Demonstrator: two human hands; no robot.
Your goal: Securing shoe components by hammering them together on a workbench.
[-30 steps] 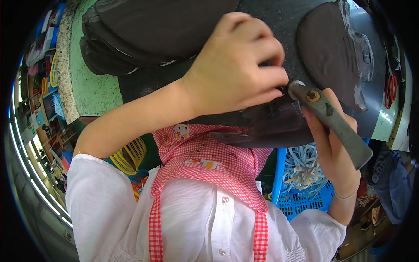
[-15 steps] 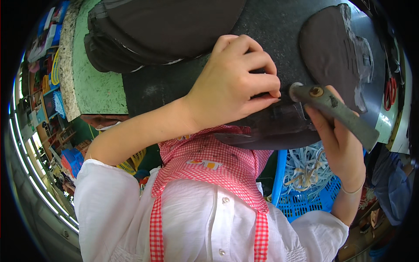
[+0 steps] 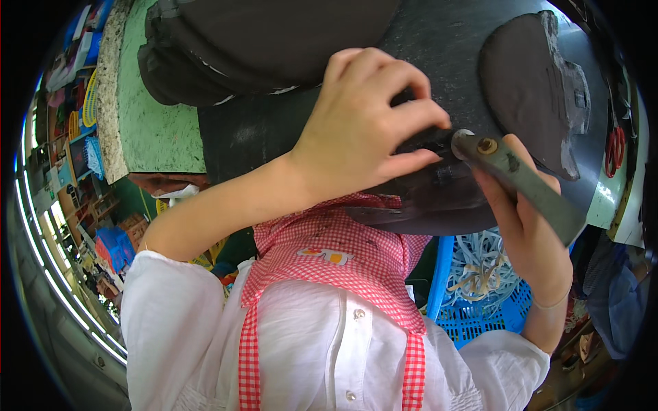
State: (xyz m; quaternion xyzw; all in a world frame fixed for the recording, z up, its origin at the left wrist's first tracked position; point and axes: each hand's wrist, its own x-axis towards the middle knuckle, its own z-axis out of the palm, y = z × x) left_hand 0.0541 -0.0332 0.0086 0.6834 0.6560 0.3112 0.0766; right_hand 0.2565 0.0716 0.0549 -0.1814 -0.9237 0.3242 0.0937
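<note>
My right hand [image 3: 528, 219] grips a hammer [image 3: 531, 185] with a grey metal head, its round face turned toward my left hand. The handle is mostly hidden behind the head and my fingers. Just left of the round face is my left hand [image 3: 360, 116], thumb and forefinger apart with nothing visible between them; the other fingers are bent. Below both hands lies a dark flat piece [image 3: 445, 202] at the near edge of the work surface, partly covered by my left hand.
Dark padded pieces [image 3: 260, 41] lie at the far left, and another dark rounded piece [image 3: 524, 82] at the right. Red-handled scissors [image 3: 614, 149] sit by the right edge. Under the table edge stands a blue basket [image 3: 480, 322] of pale strips. The green tabletop [image 3: 161, 137] shows at left.
My left thumb and forefinger have parted from a near pinch, and the hand has shifted slightly left. The hammer stays close by, tilted a little differently. The whole view has shifted slightly.
</note>
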